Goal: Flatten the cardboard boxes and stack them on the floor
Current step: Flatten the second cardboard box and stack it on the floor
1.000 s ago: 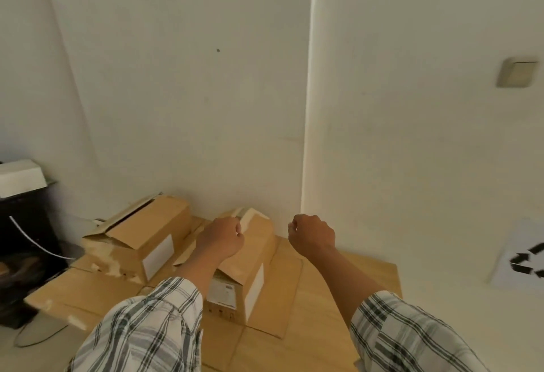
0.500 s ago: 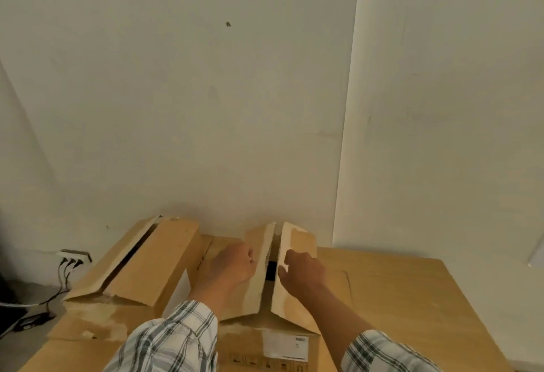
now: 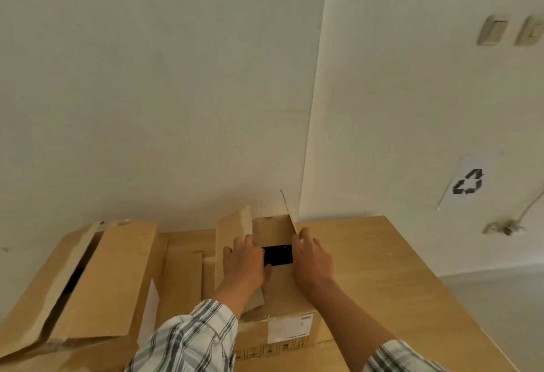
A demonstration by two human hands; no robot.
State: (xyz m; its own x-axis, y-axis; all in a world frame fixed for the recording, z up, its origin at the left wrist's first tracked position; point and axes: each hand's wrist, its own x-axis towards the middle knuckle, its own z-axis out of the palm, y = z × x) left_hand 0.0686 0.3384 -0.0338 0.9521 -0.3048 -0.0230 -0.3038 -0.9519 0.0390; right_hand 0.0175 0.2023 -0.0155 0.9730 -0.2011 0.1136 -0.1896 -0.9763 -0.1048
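Note:
A small cardboard box [image 3: 284, 326] with a white label stands in front of me on a layer of flat cardboard [image 3: 382, 268]. Its top flaps are spread apart and a dark gap shows between them. My left hand [image 3: 244, 262] holds the left flap [image 3: 232, 233], which stands raised. My right hand [image 3: 312, 257] grips the right flap [image 3: 290, 215], which stands nearly upright. A second, larger box [image 3: 97, 283] sits to the left with its top flaps partly open.
White walls meet in a corner just behind the boxes. A recycling sign [image 3: 468, 183] hangs on the right wall, with a socket and cable [image 3: 503, 229] below it and switches [image 3: 494, 31] above. Grey floor [image 3: 500, 298] shows at the right.
My hands have pulled the small box's top flaps apart, from nearly closed to wide open. My view has moved closer and lower over the box.

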